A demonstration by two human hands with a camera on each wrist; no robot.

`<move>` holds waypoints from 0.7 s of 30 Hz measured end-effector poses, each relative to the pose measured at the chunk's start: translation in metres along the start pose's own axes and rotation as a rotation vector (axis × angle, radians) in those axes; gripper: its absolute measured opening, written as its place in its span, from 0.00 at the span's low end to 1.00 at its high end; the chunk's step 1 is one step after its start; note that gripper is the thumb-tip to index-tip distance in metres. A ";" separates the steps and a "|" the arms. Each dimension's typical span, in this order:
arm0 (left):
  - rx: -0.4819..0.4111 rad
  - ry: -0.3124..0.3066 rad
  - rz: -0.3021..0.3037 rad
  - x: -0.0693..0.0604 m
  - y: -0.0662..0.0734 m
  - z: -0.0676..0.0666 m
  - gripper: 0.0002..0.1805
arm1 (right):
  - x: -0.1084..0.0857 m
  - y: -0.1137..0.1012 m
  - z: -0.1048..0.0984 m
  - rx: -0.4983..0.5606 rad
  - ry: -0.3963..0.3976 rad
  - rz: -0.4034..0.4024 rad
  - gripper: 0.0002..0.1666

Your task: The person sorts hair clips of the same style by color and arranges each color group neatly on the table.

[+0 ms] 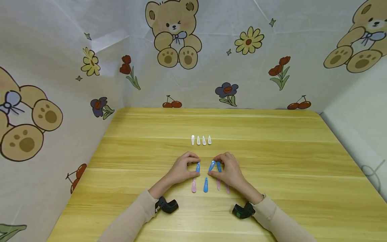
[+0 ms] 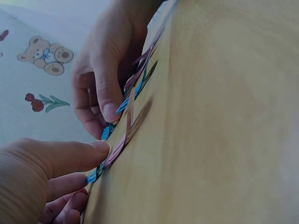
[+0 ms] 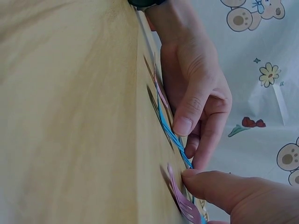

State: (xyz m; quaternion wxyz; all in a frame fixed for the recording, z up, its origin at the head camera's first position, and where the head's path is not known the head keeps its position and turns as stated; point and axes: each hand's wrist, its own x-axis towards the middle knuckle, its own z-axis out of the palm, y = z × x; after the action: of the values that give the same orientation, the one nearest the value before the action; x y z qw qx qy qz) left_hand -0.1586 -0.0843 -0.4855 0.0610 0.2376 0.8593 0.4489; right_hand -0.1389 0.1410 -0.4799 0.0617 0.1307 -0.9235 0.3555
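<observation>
My left hand point(image 1: 183, 168) pinches a blue snap hair clip point(image 1: 198, 167) lengthwise between thumb and fingertips, low over the table. Opposite it, my right hand point(image 1: 228, 169) holds a tilted blue hair clip point(image 1: 212, 165) by its ends. Another blue clip point(image 1: 219, 166) stands beside the right fingers, partly covered by that hand. Nearer me, a pink clip point(image 1: 194, 185) and a blue clip point(image 1: 205, 185) lie side by side. Two more pink clips, one point(image 1: 218, 184) below the right thumb and one point(image 1: 227, 189) under the right wrist, are partly hidden.
Beyond the hands, a row of several white hair clips point(image 1: 198, 140) lies on the wooden table point(image 1: 272, 144). Black wrist devices point(image 1: 167, 205) sit at both cuffs. A cloth printed with bears and flowers point(image 1: 205, 67) hangs behind the table's far edge.
</observation>
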 end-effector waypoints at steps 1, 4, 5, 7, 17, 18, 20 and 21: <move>-0.001 0.000 -0.002 0.000 0.000 0.000 0.25 | 0.000 0.000 0.000 -0.001 0.000 0.000 0.27; -0.004 0.003 -0.005 -0.001 -0.001 0.000 0.25 | 0.000 -0.001 0.002 -0.003 0.002 0.003 0.26; -0.002 0.005 -0.005 -0.001 -0.001 0.000 0.25 | 0.000 -0.002 0.002 -0.006 0.003 0.004 0.26; 0.007 0.010 -0.003 -0.002 -0.001 0.000 0.25 | 0.000 -0.003 0.004 -0.018 0.009 0.004 0.26; 0.028 0.018 0.004 -0.002 -0.002 0.002 0.25 | 0.000 -0.004 0.005 -0.044 0.016 0.008 0.28; 0.028 0.019 0.002 -0.001 -0.002 0.002 0.25 | 0.000 -0.005 0.005 -0.042 0.015 0.011 0.29; 0.025 0.022 -0.002 -0.001 -0.003 0.002 0.25 | 0.001 -0.006 0.004 -0.043 0.013 0.014 0.29; 0.022 0.024 -0.003 0.000 -0.002 0.002 0.25 | 0.001 -0.006 0.003 -0.042 0.011 0.015 0.30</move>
State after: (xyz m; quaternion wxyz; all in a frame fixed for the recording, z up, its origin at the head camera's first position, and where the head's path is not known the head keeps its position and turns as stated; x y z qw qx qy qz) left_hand -0.1584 -0.0841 -0.4886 0.0488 0.2317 0.8652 0.4419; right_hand -0.1381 0.1342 -0.4781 0.0669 0.1203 -0.9314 0.3371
